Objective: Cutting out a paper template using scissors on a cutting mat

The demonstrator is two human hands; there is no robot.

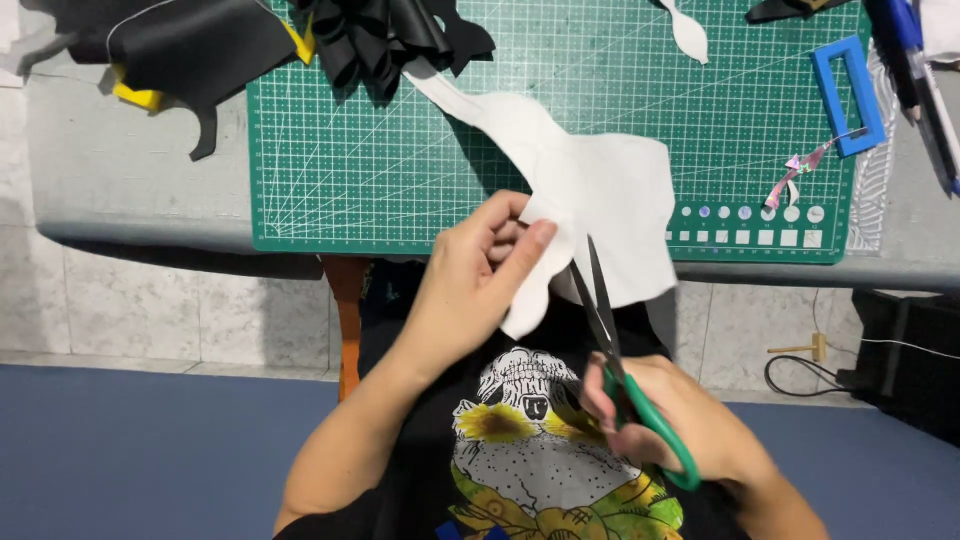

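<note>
My left hand (478, 270) pinches the lower left edge of a white fabric sheet (600, 190) that hangs over the front edge of a green cutting mat (380, 170). My right hand (690, 420) grips green-handled scissors (620, 350), whose blades point up into the bottom edge of the white sheet, just right of my left thumb. A long narrow tail of the sheet runs up and left across the mat toward a pile of black material.
Black material pieces (380, 35) and a yellow-edged black piece (190, 50) lie at the mat's top left. A blue rectangular frame (850, 95), a small pinkish strip (795, 175) and pens (925, 80) sit at the right. A grey tabletop (130, 180) holds the mat.
</note>
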